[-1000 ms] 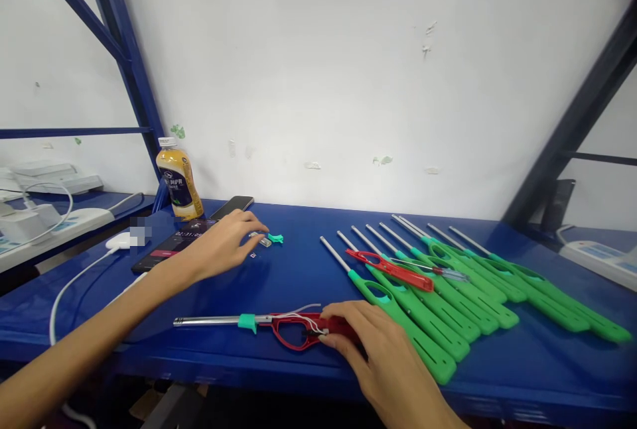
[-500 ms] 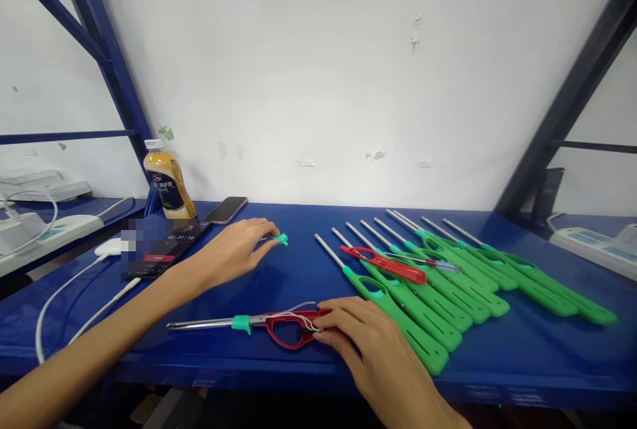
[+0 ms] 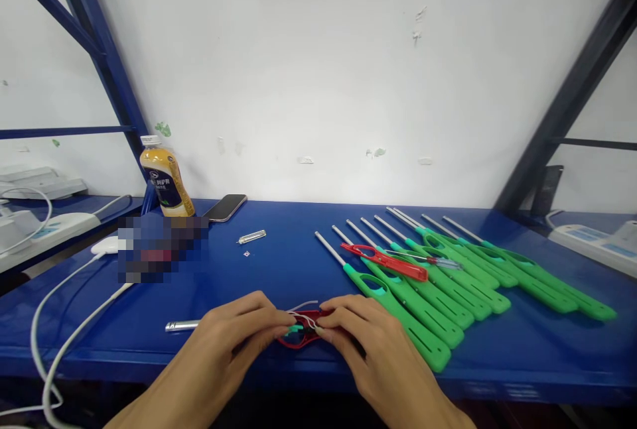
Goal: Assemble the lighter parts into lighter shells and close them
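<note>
l fingers [image 3: 283, 318] pinch teal pc [image 3: 294, 329], r fingers [image 3: 324, 332] grip red shell [image 3: 298, 345], green lighters [image 3: 418, 333] r, btl [image 3: 166, 180] back l.

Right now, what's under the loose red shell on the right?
Green lighters; their handles show beyond the red shell on its near side. The stretches directly beneath are covered, so I can't tell if anything small is there.

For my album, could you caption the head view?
Left hand pinches a small teal plastic part over a red plastic lighter frame held by the right hand, beside green, metal-barrelled lighters.
</note>
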Demonstrator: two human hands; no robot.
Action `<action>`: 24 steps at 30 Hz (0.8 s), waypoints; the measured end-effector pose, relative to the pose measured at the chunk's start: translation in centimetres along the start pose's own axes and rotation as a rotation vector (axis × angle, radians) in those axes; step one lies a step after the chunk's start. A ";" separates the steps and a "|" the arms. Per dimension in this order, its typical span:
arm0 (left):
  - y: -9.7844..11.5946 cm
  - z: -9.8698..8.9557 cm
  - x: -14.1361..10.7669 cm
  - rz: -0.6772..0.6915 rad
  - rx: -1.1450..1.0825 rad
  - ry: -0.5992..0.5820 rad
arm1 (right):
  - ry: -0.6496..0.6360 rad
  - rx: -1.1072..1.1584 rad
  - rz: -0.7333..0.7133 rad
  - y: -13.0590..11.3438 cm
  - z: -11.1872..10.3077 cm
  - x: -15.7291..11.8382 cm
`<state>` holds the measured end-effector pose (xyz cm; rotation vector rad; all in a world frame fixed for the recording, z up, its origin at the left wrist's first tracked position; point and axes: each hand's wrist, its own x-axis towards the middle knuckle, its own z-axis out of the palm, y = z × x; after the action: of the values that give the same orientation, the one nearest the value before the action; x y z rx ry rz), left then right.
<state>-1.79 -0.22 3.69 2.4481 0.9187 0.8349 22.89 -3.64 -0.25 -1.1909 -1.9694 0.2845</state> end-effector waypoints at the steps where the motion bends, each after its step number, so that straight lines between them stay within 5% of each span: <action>1: -0.2 0.1 0.0 -0.011 0.011 -0.008 | -0.006 -0.010 -0.006 -0.1 0.0 0.0; 7: -1.8 1.0 -1.0 0.087 0.216 0.009 | -0.024 -0.035 -0.011 -0.3 -0.1 0.2; 13: -1.8 0.9 -1.2 0.243 0.653 0.175 | -0.043 -0.014 -0.007 -0.3 -0.2 0.3; 24: -1.5 1.0 -1.0 0.215 0.433 0.114 | -0.044 0.002 0.031 -0.1 -0.2 0.0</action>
<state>-2.40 0.02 1.78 2.9396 0.9715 0.9355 22.93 -3.73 -0.10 -1.2240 -1.9896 0.3307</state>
